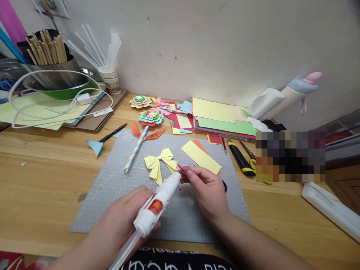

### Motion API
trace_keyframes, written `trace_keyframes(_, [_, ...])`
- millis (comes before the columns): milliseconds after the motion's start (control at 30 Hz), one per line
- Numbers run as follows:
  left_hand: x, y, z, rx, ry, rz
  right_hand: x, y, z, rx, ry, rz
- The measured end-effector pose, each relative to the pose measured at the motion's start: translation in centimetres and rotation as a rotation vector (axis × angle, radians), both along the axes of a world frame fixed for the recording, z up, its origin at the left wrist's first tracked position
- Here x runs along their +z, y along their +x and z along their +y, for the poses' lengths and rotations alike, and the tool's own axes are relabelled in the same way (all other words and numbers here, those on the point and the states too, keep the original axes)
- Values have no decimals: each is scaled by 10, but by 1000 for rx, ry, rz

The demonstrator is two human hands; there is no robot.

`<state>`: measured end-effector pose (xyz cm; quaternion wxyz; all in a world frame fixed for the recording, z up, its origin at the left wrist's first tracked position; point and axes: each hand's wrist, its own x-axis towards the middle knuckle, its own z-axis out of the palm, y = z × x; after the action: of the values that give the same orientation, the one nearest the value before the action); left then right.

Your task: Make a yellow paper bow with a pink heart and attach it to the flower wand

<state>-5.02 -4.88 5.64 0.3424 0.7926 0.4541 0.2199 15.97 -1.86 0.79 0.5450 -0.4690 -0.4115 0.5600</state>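
Observation:
My left hand [132,210] is wrapped round a white glue gun [159,205] with an orange part and a clear stick at its rear. The nozzle points up and right, at a small folded pink paper piece [184,168]. My right hand [206,187] pinches that pink piece between thumb and fingers. Just beyond the nozzle, a yellow paper bow [161,161] lies on the grey cutting mat [112,198]. Further back is a striped paper stick [137,148] with orange pleated leaves [154,135] and a layered paper flower [151,117] at its top.
Yellow strips [201,156] lie right of the bow. A cutter [240,157] and scissors [247,149] sit beyond the mat's right edge. Stacked coloured paper [225,123] is at the back. A black pen [114,132], a cup of clear sticks [111,80] and a pot of wooden sticks [53,71] stand left.

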Motion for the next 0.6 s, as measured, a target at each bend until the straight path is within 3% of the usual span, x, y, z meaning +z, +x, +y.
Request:
trace_keyframes(167, [-4,-3,3,-67,-28,30,1,-1,0,7,15,-4])
trace_keyframes(367, [-6,1,-2,61,-29,-60,0,-2,-1,10,5,39])
trace_keyframes(600, [-4,0,-1,-20,-90,-3,-4,-1,-1,9,-29,37])
